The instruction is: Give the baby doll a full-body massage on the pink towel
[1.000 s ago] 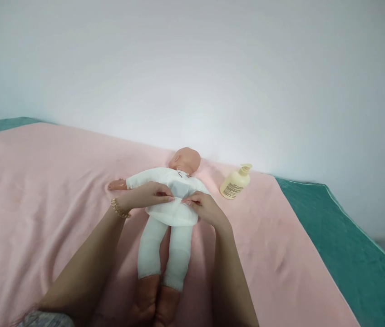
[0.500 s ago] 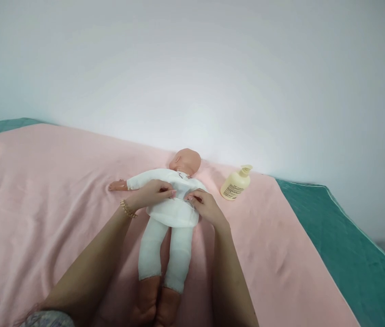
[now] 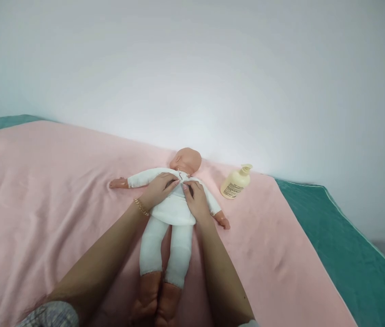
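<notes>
A baby doll (image 3: 174,211) with a white cloth body lies stretched out on the bed, its bare head pointing away from me and its arms spread. Both of my hands are on its upper torso, just below the neck. My left hand (image 3: 162,187) has curled fingers, with thumb and fingertips pinching the white cloth near the middle line. Close beside it, my right hand (image 3: 194,195) is bent the same way, its thumb and fingers pressed together on the cloth. The fingertips of the two hands almost meet. Exactly how much cloth they grip is hard to see.
A pale yellow pump bottle (image 3: 235,184) stands to the right of the doll. Beneath everything is a wrinkled pink sheet (image 3: 59,181), with a green cover (image 3: 335,227) showing at the right edge. A white wall (image 3: 192,72) rises behind the bed.
Both hands have moved up the doll's torso from the waist to just below the neck, coming closer together. The doll's right-side forearm now shows beyond my right hand.
</notes>
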The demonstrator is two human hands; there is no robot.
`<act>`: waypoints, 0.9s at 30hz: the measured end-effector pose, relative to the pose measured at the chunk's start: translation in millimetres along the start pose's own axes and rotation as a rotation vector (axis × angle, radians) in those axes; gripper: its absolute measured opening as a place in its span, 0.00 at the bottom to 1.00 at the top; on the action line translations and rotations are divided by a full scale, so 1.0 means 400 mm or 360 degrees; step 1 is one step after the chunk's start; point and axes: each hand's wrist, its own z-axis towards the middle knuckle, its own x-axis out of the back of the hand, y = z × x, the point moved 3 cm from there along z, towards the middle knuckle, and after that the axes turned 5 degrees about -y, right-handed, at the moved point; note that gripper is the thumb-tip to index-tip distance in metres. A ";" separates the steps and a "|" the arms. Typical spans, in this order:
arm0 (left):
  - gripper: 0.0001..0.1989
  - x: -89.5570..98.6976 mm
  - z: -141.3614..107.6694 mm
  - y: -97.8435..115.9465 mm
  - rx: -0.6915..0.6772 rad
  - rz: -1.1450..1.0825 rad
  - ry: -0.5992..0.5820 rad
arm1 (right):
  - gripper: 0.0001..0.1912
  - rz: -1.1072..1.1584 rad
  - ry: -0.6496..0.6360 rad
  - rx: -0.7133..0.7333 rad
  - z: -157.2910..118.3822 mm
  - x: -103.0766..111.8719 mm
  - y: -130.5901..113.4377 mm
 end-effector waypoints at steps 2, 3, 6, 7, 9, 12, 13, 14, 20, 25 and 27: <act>0.18 -0.003 0.003 -0.009 0.0042 -0.0013 -0.0043 | 0.13 -0.0005 -0.0046 -0.0025 0.004 -0.004 0.004; 0.18 -0.004 0.003 -0.011 0.0044 -0.0015 -0.0054 | 0.13 -0.0005 -0.0057 -0.0027 0.004 -0.006 0.005; 0.18 -0.004 0.002 -0.009 -0.0007 -0.0013 -0.0048 | 0.13 -0.0012 -0.0005 0.0000 0.002 -0.006 0.002; 0.17 -0.004 0.001 -0.007 -0.0025 -0.0015 -0.0025 | 0.13 -0.0017 0.0030 0.0014 0.000 -0.005 0.001; 0.17 -0.002 -0.002 -0.005 -0.0042 -0.0021 0.0048 | 0.13 -0.0023 0.0085 0.0043 -0.004 -0.004 -0.002; 0.17 -0.003 -0.003 -0.008 -0.0036 -0.0016 0.0103 | 0.14 -0.0008 0.0063 0.0075 -0.004 -0.006 -0.001; 0.17 -0.005 -0.003 -0.011 -0.0030 -0.0012 0.0093 | 0.15 -0.0006 0.0036 0.0076 -0.003 -0.008 0.000; 0.17 -0.008 -0.001 -0.014 -0.0023 -0.0010 0.0073 | 0.15 -0.0009 0.0008 0.0072 -0.001 -0.009 0.002; 0.18 -0.014 0.005 -0.026 0.0022 -0.0013 -0.0010 | 0.17 -0.0058 -0.0075 0.0031 0.005 -0.014 0.011; 0.17 -0.013 0.001 -0.021 -0.0017 0.0005 0.0017 | 0.18 -0.0017 -0.0020 0.0063 0.001 -0.013 0.009; 0.17 -0.015 0.001 -0.021 -0.0041 0.0010 0.0013 | 0.19 -0.0016 -0.0019 0.0068 0.001 -0.014 0.009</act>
